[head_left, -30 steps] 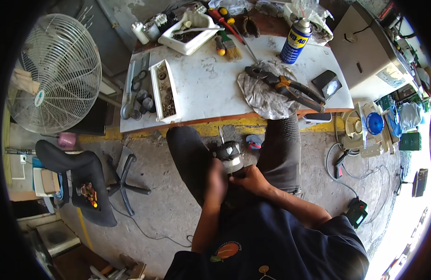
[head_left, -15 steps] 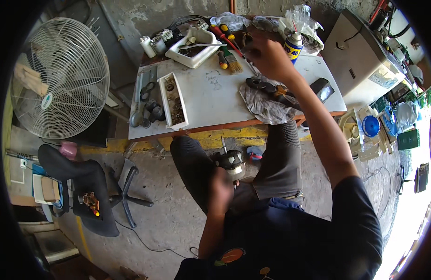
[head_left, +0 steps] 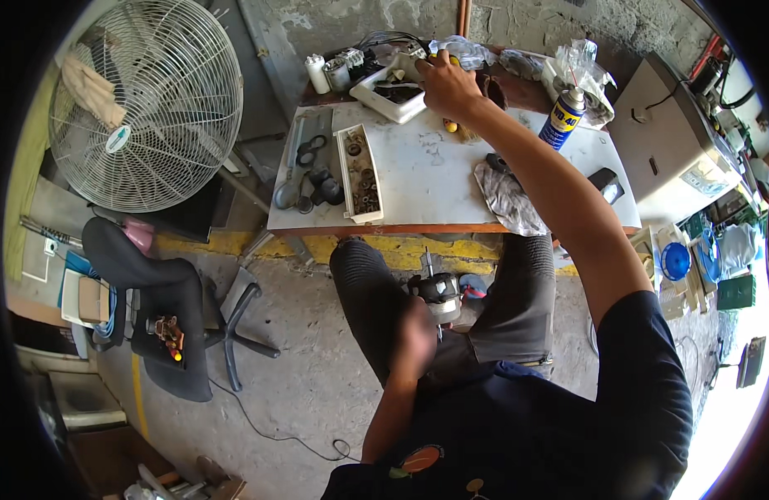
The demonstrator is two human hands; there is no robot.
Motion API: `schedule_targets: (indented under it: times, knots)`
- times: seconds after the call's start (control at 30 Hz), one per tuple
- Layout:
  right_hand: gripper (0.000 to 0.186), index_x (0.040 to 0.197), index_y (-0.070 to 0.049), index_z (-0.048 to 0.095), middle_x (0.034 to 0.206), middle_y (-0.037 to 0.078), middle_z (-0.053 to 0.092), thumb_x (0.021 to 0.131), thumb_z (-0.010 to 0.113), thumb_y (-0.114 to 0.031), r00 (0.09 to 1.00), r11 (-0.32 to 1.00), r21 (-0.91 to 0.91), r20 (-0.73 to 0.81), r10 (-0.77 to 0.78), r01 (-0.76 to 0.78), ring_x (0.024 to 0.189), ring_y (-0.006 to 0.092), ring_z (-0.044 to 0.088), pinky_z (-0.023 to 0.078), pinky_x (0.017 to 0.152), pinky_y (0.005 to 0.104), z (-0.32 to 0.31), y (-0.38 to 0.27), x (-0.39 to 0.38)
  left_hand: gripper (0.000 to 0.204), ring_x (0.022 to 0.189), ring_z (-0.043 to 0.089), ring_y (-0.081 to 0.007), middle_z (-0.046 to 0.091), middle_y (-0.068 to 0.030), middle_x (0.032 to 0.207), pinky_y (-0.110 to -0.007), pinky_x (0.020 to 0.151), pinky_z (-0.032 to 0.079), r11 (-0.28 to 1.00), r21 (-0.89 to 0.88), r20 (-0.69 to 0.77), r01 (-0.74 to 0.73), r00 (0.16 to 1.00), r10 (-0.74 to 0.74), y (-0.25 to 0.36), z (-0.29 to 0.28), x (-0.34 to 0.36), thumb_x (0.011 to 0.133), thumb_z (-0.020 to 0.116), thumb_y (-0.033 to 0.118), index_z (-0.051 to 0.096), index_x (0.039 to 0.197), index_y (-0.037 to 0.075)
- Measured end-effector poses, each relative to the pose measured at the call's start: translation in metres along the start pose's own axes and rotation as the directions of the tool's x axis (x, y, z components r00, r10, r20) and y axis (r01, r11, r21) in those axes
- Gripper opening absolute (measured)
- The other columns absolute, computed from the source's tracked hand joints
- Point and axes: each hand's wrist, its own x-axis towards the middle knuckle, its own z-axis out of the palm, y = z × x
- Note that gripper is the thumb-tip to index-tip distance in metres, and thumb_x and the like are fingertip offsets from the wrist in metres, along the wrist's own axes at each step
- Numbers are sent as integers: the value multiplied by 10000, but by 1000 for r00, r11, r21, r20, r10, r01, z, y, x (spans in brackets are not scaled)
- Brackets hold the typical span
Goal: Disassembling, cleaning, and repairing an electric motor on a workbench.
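My right hand reaches out over the table to the right end of a white tray that holds dark things. Its fingers are curled, and whatever they hold is hidden. Part of a brush with a yellow-tipped handle shows beneath that wrist. My left hand is low in front of me, beside a small electric motor with a shaft sticking up between my knees. Blur smears the left fingers, so their grip on the motor is unclear.
On the table lie a long parts tray, a spray can, a dirty rag and a black object. A large fan and an office chair stand left. A cable crosses the floor.
My right hand has moved left, from above the screwdrivers and brush to the white tray's right end. My left hand stays low by the motor. The whole view has shifted.
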Motion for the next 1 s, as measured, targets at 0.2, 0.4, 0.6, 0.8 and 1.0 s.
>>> schedule_targets:
  times: [0.2,0.4,0.6,0.8,1.0]
  knots:
    - [354,1310,-32,634,1109,289,571,957,616,-59,989,994,99,-146,-29,44,896,412,670,592,788,512,41,32,0,687,1194,706,-392,681,-241,1367,-318,684,538,999,19,12,46,999,-47,-7,-2,3,1051,620,490,497,1550,36]
    - [440,1303,3,626,1145,159,649,891,595,152,864,870,455,-499,70,192,867,296,654,557,740,417,-97,12,-174,637,1120,718,-357,697,-215,1323,-313,678,537,1000,-11,-52,16,999,-17,-3,-13,-8,1028,653,429,530,1510,30]
    - [217,1122,40,688,917,66,573,954,570,111,986,423,891,141,94,-168,764,162,488,401,676,316,-40,-20,-335,503,1044,711,-233,724,-129,1263,-309,833,539,1000,17,-61,-1,998,2,32,20,-24,981,690,171,583,1450,24]
    - [204,968,19,675,814,47,511,1051,652,-165,826,35,849,503,253,-527,715,148,447,374,651,303,67,-8,-376,573,1144,677,-212,701,-109,1339,-312,1022,488,978,200,-129,-54,988,81,37,19,-32,939,670,94,552,1494,17]
    - [349,858,13,635,749,43,520,1064,655,-268,887,148,919,294,355,-364,680,145,447,387,648,308,33,-41,-340,632,1179,669,-219,693,-115,1366,-327,1039,491,967,249,-74,-43,995,63,41,24,-30,921,679,108,525,1528,17]
